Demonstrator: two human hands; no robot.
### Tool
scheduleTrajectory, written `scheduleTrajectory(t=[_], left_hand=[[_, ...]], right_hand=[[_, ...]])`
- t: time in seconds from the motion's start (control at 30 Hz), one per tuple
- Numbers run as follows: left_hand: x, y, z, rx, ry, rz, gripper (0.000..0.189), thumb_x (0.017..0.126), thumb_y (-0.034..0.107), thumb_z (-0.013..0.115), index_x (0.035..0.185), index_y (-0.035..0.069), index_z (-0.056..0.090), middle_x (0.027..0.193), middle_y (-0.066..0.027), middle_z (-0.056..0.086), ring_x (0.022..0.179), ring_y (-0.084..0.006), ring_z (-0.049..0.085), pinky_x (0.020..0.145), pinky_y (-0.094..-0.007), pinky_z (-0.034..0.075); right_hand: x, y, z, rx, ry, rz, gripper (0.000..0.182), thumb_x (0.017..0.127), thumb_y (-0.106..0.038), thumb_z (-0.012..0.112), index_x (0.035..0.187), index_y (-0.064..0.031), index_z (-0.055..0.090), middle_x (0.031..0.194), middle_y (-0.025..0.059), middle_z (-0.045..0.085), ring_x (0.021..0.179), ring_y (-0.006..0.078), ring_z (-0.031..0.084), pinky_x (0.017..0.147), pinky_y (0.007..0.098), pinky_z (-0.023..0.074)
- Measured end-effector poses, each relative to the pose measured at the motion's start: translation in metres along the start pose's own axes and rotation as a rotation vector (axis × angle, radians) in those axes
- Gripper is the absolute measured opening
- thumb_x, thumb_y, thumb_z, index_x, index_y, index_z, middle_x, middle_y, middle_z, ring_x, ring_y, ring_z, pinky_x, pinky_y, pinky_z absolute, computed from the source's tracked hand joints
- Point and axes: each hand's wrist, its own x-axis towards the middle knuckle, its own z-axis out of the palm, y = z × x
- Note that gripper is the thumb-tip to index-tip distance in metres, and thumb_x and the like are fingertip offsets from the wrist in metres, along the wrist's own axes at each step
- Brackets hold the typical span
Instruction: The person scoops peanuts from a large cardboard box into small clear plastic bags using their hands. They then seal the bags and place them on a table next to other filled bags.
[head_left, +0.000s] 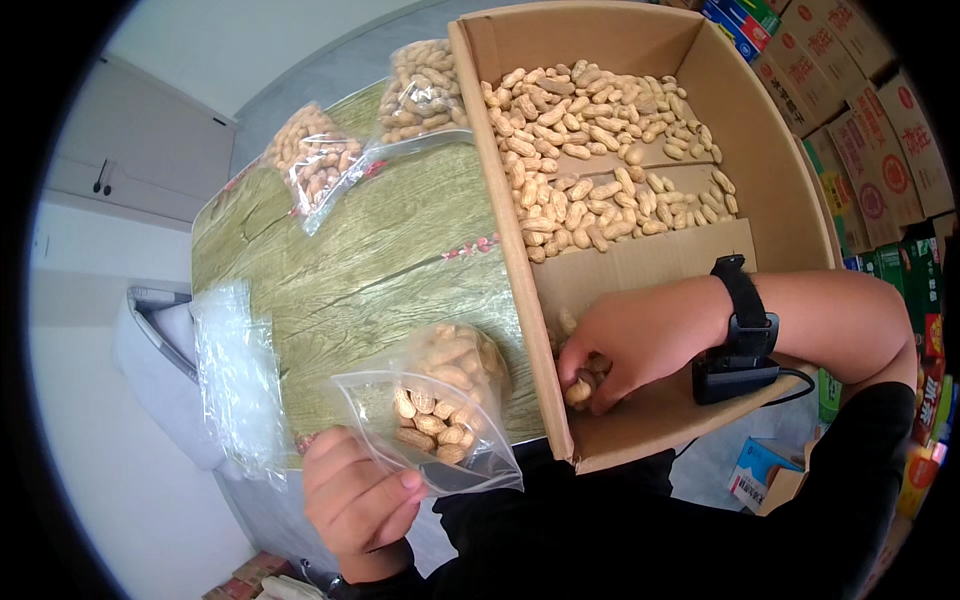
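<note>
My left hand (362, 491) pinches the rim of a clear zip bag (480, 457), whose mouth is spread open towards me. Unshelled peanuts (431, 420) fill much of its lower part, which rests on the wood-patterned table. Inside the cardboard box (514, 270), my right hand (619, 352) closes around a few peanuts (581, 391) in the near corner. Many loose peanuts (600, 127) lie across the far part of the box floor. A black strap with a device is on my right wrist.
Two bags of peanuts, one (319, 154) at the table's far left and one (424, 90) against the box, stand on the table (360, 247). Empty clear bags (240, 382) lie at its left edge. Stacked cartons (874, 157) line the right side. A grey chair (150, 360) stands left.
</note>
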Motion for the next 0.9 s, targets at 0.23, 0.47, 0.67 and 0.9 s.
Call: scheduleTrajectory(t=[0.23, 0.47, 0.67, 0.9], left_hand=[[-0.003, 0.0, -0.002, 0.013, 0.004, 0.0, 0.012, 0.087, 0.012, 0.072, 0.091, 0.004, 0.065, 0.062, -0.007, 0.063, 0.057, -0.0253, 0.059, 0.059, -0.0387, 0.046], [-0.003, -0.002, -0.004, -0.005, 0.002, 0.021, 0.013, 0.082, 0.012, 0.076, 0.091, 0.006, 0.069, 0.065, -0.0047, 0.063, 0.056, -0.0236, 0.058, 0.059, -0.0367, 0.046], [0.003, 0.007, -0.011, 0.037, -0.05, 0.001, 0.027, 0.071, 0.005, 0.083, 0.095, 0.008, 0.073, 0.072, -0.0016, 0.064, 0.062, -0.0204, 0.062, 0.059, -0.0322, 0.046], [0.006, 0.007, -0.022, 0.076, -0.018, 0.034, 0.028, 0.07, 0.002, 0.082, 0.096, 0.008, 0.074, 0.074, -0.0025, 0.064, 0.061, -0.0211, 0.06, 0.056, -0.0324, 0.042]], right_hand=[[-0.003, -0.013, -0.005, -0.044, 0.03, -0.045, 0.022, 0.081, -0.016, 0.073, 0.099, -0.0041, 0.077, 0.083, 0.0087, 0.075, 0.073, 0.0213, 0.069, 0.068, 0.0346, 0.0518], [-0.022, -0.022, -0.019, -0.062, 0.138, 0.061, 0.024, 0.082, -0.022, 0.08, 0.1, -0.0075, 0.077, 0.089, 0.0084, 0.075, 0.08, 0.0269, 0.07, 0.071, 0.0357, 0.0522], [-0.034, -0.102, -0.021, -0.177, 0.588, -0.313, 0.019, 0.075, -0.007, 0.087, 0.092, -0.0095, 0.079, 0.083, 0.0038, 0.073, 0.074, 0.021, 0.07, 0.067, 0.0327, 0.0543], [0.013, -0.153, 0.007, -0.813, 0.505, -0.25, 0.029, 0.081, -0.014, 0.078, 0.108, -0.0102, 0.069, 0.107, 0.0093, 0.06, 0.097, 0.0286, 0.062, 0.08, 0.0376, 0.0535]])
